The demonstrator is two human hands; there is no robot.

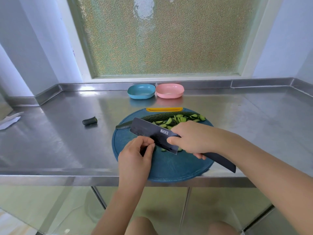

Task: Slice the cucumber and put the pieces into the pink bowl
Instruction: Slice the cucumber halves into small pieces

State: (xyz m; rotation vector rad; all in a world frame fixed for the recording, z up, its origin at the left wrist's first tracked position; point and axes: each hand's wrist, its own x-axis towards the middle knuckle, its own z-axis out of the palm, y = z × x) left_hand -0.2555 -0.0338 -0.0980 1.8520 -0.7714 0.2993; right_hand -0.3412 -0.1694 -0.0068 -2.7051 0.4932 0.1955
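- The stainless-steel bench [50, 141] carries everything, below a frosted glass window [160, 36].
- A round dark-blue plastic cutting board [169, 167] lies at the bench's near edge and overhangs it slightly; a yellow handle slot [164, 109] sits on its far rim.
- The right hand [191, 138] reaches in from the right, forearm angled across the board, its grip closed round the handle of a black broad-bladed knife [149, 131], thumb lying along the blade's flat.
- The knife's blade slants toward the far left, edge down on the board; its white label [164, 131] reads "BUCK-I".
- The left hand [135, 155] comes up from below with fingers curled, its grip pinching a small dark-green cucumber piece [153, 147] against the blade; most of the piece is hidden.
- A long dark-green cucumber half [160, 117] lies across the board's far side.
- A heap of cut cucumber slices [179, 120] rests beside it; a few more slices show under the blade.
- The pink oval plastic bowl [169, 90] stands at the bench's back, well apart from the slices, just beside a blue oval plastic bowl [141, 91].
- A short cucumber end stub [89, 121] lies on the bench left of the board.
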